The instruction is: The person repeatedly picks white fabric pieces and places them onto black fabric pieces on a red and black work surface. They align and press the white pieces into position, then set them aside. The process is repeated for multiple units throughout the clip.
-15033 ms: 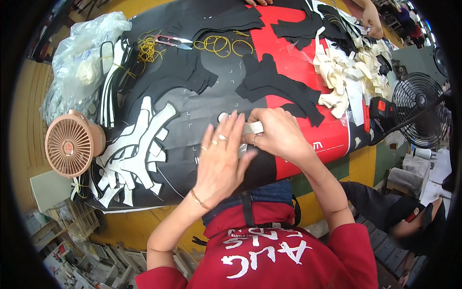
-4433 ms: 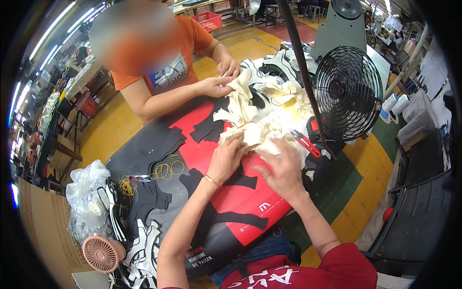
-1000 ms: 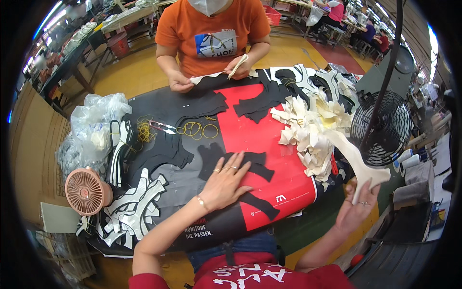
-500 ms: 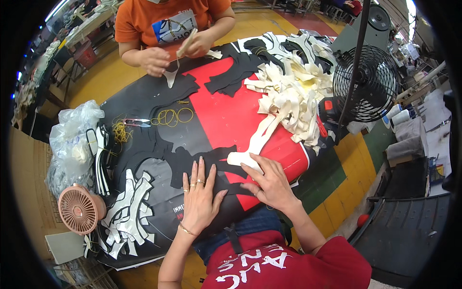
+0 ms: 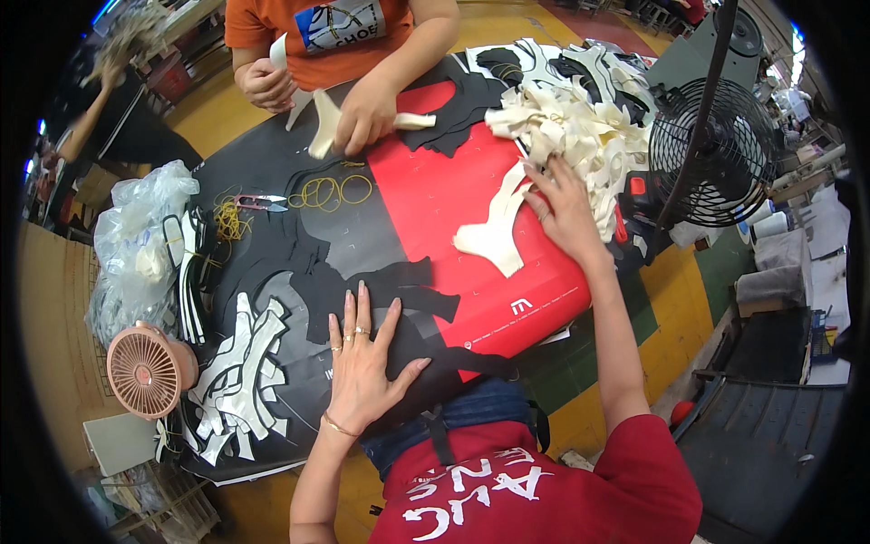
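Note:
My left hand (image 5: 362, 367) lies flat with spread fingers, at the lower edge of a black cut-out piece (image 5: 390, 283) on the table. My right hand (image 5: 569, 207) is stretched out to the far right with its fingers apart. Its fingertips are at the near side of a heap of cream cut strips (image 5: 580, 136), touching or just over it. Beside that hand, a forked cream piece (image 5: 494, 240) lies on the red part of the tabletop (image 5: 507, 313). Another black piece (image 5: 462, 361) extends along the near edge, close to my body.
Across the table a co-worker's hands (image 5: 362, 113) handle cream pieces. A black fan (image 5: 711, 150) stands at the right, a pink fan (image 5: 145, 370) at the left. White-and-black cut pieces (image 5: 240, 372), thread snips (image 5: 261, 201), yellow bands (image 5: 317, 193) and plastic bags (image 5: 145, 245) lie leftward.
My right hand has moved away to the heap, off the black piece. The forked cream piece now lies farther right and away. My left hand stays nearly in place. The co-worker's hands have moved nearer the table.

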Tool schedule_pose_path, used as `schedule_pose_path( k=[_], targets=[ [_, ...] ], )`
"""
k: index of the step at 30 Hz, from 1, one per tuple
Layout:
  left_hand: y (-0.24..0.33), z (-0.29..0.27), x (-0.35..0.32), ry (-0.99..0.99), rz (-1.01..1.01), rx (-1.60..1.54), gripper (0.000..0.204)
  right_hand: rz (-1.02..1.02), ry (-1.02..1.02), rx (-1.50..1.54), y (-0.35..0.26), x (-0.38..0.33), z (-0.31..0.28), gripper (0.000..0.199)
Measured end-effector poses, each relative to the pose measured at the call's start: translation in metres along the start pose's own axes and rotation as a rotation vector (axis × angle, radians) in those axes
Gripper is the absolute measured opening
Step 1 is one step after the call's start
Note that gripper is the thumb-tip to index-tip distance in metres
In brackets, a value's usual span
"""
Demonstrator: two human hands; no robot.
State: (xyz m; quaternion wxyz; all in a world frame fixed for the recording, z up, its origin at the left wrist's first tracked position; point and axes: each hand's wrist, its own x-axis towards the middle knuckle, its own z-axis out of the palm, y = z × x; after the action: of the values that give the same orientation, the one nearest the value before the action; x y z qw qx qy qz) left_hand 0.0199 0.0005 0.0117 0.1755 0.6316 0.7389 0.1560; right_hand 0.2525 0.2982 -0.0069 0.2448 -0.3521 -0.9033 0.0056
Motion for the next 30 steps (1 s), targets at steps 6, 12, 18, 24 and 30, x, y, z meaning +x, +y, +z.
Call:
schedule_pose_path(
  k=[6,12,18,24,30],
  targets=[
    [0.008,-0.003,0.006,0.043,0.005,-0.026,0.077,0.113,0.025,-0.011,-0.02,-0.001,-0.033,0.032],
    [0.016,-0.007,0.019,0.215,0.051,-0.175,0.045,0.034,-0.009,0.167,-0.094,-0.027,-0.036,0.027],
    [0.025,-0.01,0.057,0.37,0.107,-0.238,0.028,-0.083,-0.026,0.151,-0.115,-0.012,0.004,0.024],
    [0.03,-0.006,0.095,0.339,0.009,-0.466,0.017,0.244,0.004,0.69,-0.113,-0.019,-0.006,0.012],
    [0.043,0.005,0.127,0.223,-0.041,-0.705,0.021,0.267,0.05,0.768,-0.112,-0.029,-0.019,0.011]
  ],
)
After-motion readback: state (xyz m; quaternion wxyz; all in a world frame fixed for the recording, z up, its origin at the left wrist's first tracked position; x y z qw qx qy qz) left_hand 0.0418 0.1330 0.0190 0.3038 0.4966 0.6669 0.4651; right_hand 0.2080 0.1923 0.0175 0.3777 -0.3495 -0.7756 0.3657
